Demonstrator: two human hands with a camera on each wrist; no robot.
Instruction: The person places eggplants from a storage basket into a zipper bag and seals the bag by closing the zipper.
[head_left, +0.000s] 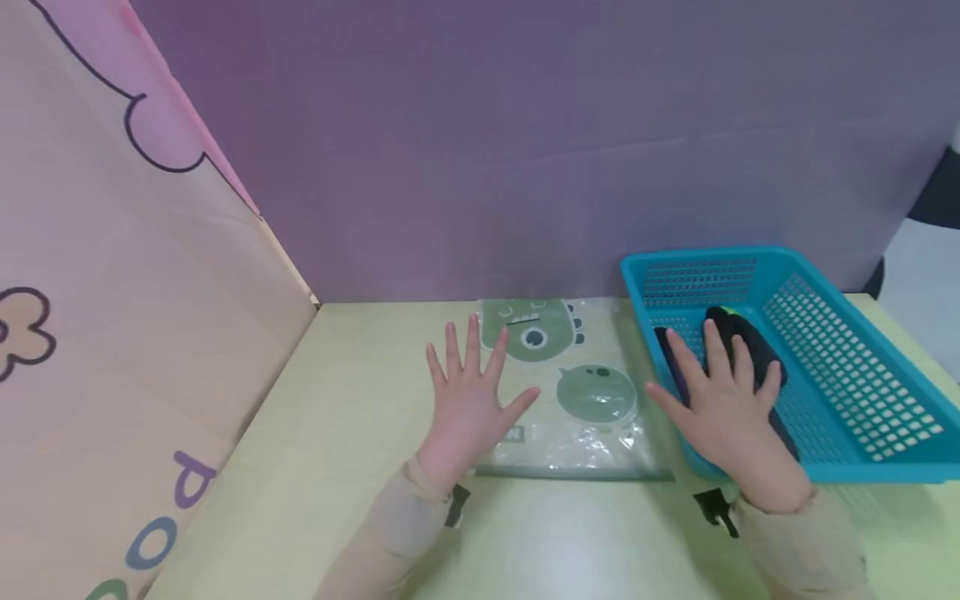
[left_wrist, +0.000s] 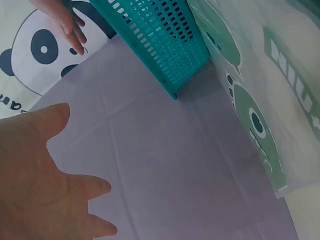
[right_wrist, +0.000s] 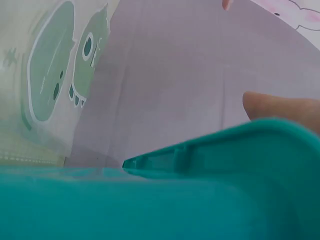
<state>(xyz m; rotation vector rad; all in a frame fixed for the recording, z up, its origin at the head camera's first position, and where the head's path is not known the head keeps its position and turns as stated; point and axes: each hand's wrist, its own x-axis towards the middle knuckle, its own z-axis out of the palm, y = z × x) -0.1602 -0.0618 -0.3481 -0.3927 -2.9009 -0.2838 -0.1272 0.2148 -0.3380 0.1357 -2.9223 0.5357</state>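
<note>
Both hands are held out with fingers spread, and neither holds anything. My left hand (head_left: 467, 407) is over the left edge of a clear plastic bag (head_left: 555, 446) printed with green cartoon monsters, which lies flat on the table. In the head view my right hand (head_left: 723, 408) overlaps the left part of a blue plastic basket (head_left: 862, 367). Partly hidden behind its fingers, black cloth-like items (head_left: 761, 346) lie in the basket, one with a bit of bright green. The right wrist view shows the basket rim (right_wrist: 200, 150) close up and one finger (right_wrist: 280, 107).
The pale yellow table (head_left: 315, 467) meets a purple back panel (head_left: 480, 150). On the left stands a panel (head_left: 135, 317) with a flower and letters. A panda-printed panel (left_wrist: 55, 65) stands on the right, past the basket.
</note>
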